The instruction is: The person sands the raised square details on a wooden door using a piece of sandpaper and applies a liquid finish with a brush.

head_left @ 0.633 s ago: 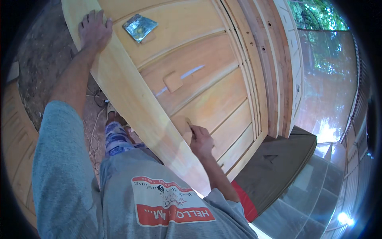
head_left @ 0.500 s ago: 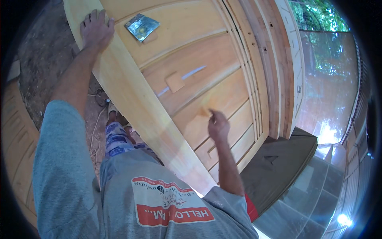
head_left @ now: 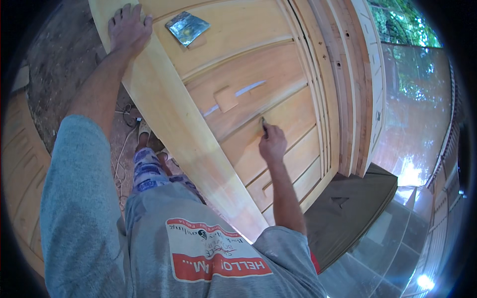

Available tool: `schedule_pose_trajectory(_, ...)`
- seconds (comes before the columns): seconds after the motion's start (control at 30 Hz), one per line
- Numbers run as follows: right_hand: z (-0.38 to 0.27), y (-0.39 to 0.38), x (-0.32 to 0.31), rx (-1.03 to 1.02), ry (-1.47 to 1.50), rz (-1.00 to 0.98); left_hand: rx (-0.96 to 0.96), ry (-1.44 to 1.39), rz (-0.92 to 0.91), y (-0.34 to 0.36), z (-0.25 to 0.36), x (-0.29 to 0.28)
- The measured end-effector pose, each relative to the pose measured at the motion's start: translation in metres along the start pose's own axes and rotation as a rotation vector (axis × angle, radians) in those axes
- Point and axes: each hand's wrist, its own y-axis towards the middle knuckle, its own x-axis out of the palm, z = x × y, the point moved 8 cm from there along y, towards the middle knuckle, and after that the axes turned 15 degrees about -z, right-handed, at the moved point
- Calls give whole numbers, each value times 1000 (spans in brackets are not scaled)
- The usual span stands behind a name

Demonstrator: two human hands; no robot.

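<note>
A pale wooden panelled door [head_left: 198, 149] lies in front of me, with grooves between its panels. My left hand [head_left: 130, 31] rests flat, fingers spread, on the door's near edge at the far left end. My right hand [head_left: 273, 143] is closed around what looks like a small dark putty knife [head_left: 264, 123]. Its tip is at the panel surface, near a groove. A shiny square metal sheet [head_left: 188, 28] with some smears on it lies on the door, right of my left hand. A raised square block [head_left: 226, 99] sits beside a pale bluish strip [head_left: 250, 88] on a middle panel.
Thick wooden frame pieces [head_left: 343, 89] stand along the door's far side. A dark brown cover [head_left: 343, 203] lies to the right, beside grey tiles [head_left: 382, 238]. Another panelled door [head_left: 22, 169] is at the left. A cord [head_left: 119, 164] runs over the ground by my feet.
My right hand has shifted up a little along the panel, and the tool shows more clearly. My left hand stays on the door edge; the whole view has moved slightly.
</note>
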Motion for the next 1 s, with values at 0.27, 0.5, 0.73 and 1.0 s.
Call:
schedule_pose_trajectory(0.27,-97,-56,8,-64,115,-77,8,19,-26,3,2,3)
schedule_pose_trajectory(0.5,-26,-47,-21,67,232,-48,-43,19,-40,5,-8,16)
schedule_pose_trajectory(0.73,124,33,-46,205,140,21,-28,-8,-69,7,-2,15)
schedule_pose_trajectory(1.0,56,18,-12,24,135,-45,14,1,17,0,-3,4)
